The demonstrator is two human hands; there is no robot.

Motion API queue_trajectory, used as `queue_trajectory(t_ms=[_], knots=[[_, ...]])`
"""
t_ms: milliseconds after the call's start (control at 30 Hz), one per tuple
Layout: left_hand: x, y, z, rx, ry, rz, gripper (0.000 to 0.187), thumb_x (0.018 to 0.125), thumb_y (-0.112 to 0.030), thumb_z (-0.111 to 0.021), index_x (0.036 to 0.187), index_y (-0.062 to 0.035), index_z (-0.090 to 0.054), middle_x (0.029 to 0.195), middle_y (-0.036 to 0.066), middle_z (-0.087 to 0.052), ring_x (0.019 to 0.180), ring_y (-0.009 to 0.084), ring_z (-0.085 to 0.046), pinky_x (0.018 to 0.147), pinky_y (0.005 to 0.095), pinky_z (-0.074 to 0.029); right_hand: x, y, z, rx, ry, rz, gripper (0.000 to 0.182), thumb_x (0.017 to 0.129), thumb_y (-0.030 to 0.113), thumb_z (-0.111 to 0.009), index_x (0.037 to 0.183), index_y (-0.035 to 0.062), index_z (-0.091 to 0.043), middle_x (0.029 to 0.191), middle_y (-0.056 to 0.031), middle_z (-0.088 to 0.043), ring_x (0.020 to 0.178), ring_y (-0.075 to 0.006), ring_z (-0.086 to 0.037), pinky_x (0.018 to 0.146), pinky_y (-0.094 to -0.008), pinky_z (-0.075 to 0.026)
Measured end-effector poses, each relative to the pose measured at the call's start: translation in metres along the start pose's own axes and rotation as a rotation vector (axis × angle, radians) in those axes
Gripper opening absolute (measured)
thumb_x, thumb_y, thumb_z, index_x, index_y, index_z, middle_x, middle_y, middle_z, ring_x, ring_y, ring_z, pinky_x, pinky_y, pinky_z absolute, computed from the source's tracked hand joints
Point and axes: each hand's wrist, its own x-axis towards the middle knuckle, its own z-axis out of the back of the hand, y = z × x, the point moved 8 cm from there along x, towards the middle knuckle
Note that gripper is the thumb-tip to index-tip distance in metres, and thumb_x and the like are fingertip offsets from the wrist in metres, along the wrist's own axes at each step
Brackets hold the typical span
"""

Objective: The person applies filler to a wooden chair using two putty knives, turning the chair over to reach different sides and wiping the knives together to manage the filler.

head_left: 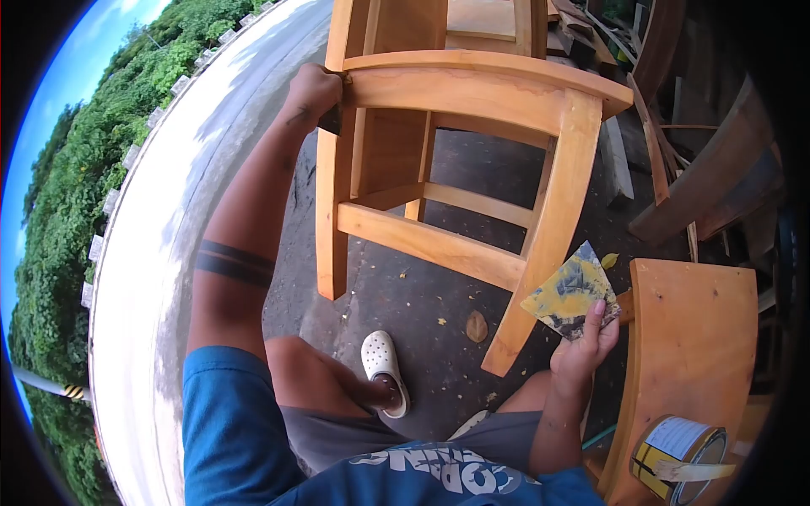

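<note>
Near right: tin (679, 460) on board (692, 337) edge. My right hand (582, 350), fingers pinched on sandpaper (569, 291), sheet raised just beside stool (456, 160) front leg. Shoe (384, 367) on ground below. Farther: my left hand (314, 91) closed round stool top corner, stool tilted.

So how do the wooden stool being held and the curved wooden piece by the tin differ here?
The stool is an assembled frame with legs and rungs; the curved wooden piece is one loose panel. The stool stands tilted on the ground, gripped at its top corner by the left hand; the panel lies untouched beside the right hand, which holds sandpaper. A tin sits at the panel's near end; nothing sits on the stool. Both are the same pale orange wood.
</note>
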Motion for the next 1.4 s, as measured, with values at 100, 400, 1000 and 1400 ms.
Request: queue_trajectory(t_ms=[100, 400, 1000, 1400], knots=[[0.001, -0.010, -0.013, 0.139, -0.022, -0.010, 0.025, 0.074, -0.007, -0.050, 0.089, 0.0088, -0.063, 0.083, 0.025, -0.064, 0.078, 0.0333, -0.065, 0.069, 0.0394, -0.050, 0.002, -0.005, 0.005, 0.010, -0.016, -0.019, 0.028, 0.095, 0.017, -0.049, 0.112, -0.0055, -0.049, 0.109, -0.0152, -0.059, 0.097, -0.0208, -0.060, 0.085, -0.0333, -0.049], [-0.034, -0.026, -0.001, 0.025, -0.017, -0.096, 0.036, 0.070, 0.001, -0.047, 0.102, 0.0092, -0.062, 0.080, 0.016, -0.064, 0.065, 0.0213, -0.062, 0.059, 0.0341, -0.051, 0.009, 0.001, 0.032, -0.010, -0.099, -0.003, 0.030, 0.094, 0.016, -0.049, 0.117, -0.0049, -0.048, 0.112, -0.0157, -0.057, 0.100, -0.0218, -0.059, 0.086, -0.0342, -0.049], [-0.026, -0.045, -0.036, 0.487, -0.135, -0.062, 0.026, 0.075, -0.014, -0.056, 0.091, 0.0049, -0.064, 0.088, 0.026, -0.065, 0.080, 0.0361, -0.064, 0.073, 0.0408, -0.050, 0.025, -0.019, 0.037, 0.055, -0.091, -0.094, 0.035, 0.094, 0.017, -0.050, 0.122, -0.0044, -0.045, 0.120, -0.0168, -0.054, 0.108, -0.0237, -0.055, 0.092, -0.0362, -0.045], [-0.056, -0.003, 0.006, -0.154, -0.028, 0.017, 0.038, 0.069, 0.007, -0.044, 0.101, 0.0092, -0.064, 0.077, 0.016, -0.064, 0.063, 0.0224, -0.063, 0.059, 0.0343, -0.051, 0.038, -0.019, 0.043, 0.107, -0.180, -0.016, 0.040, 0.093, 0.017, -0.052, 0.126, -0.0037, -0.043, 0.122, -0.0161, -0.053, 0.109, -0.0240, -0.055, 0.092, -0.0361, -0.045]])
